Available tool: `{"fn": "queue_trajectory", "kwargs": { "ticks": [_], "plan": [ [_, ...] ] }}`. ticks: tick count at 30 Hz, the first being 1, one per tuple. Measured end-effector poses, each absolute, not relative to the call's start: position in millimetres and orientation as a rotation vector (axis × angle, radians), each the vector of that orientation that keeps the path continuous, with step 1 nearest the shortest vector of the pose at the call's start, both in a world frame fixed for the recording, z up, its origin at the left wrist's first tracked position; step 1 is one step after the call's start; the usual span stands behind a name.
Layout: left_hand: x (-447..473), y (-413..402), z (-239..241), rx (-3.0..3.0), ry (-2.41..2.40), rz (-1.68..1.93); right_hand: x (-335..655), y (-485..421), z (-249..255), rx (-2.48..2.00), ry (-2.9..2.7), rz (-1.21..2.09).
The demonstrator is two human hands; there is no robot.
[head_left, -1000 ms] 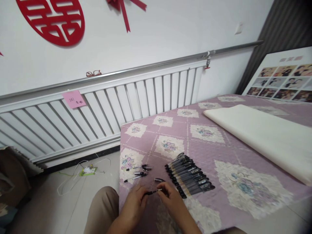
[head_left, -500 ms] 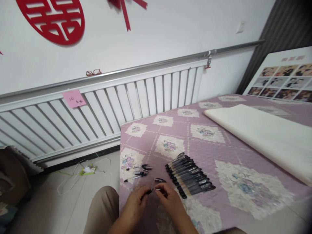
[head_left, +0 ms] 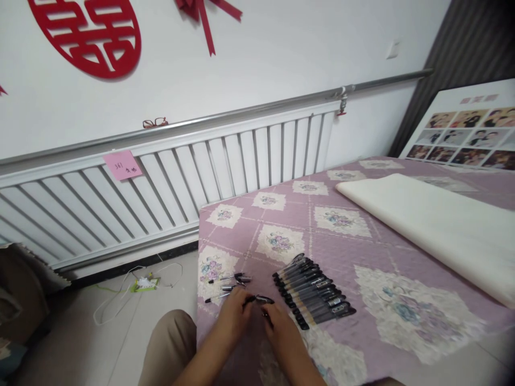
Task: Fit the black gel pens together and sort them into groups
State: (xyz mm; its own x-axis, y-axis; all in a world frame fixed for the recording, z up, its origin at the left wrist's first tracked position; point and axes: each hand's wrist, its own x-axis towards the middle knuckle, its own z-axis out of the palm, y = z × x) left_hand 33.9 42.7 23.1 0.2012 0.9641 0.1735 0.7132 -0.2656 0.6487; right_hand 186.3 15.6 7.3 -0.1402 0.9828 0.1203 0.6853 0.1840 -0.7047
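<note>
My left hand and my right hand meet low on the purple quilted bed, fingers pinched on a thin black pen held between them. A loose black pen cap lies just beyond my fingertips. To the right a neat row of several capped black pens lies side by side. Two uncapped pens lie to the left, near the bed's edge.
A rolled white sheet lies across the bed's right side. A white radiator with a pink note runs along the wall. A photo board leans at back right. Cables lie on the floor. My knee is by the bed.
Both hands have moved forward up the bed with the pen, closing on the loose cap. The row of pens has not moved.
</note>
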Motion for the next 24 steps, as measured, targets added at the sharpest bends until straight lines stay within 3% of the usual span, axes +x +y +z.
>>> {"fn": "queue_trajectory", "kwargs": {
  "ticks": [24],
  "plan": [
    [63.7, 28.9, 22.5, 2.336, 1.493, 0.497, 227.8, 13.0, 22.4, -1.574, -1.792, 0.510]
  ]
}}
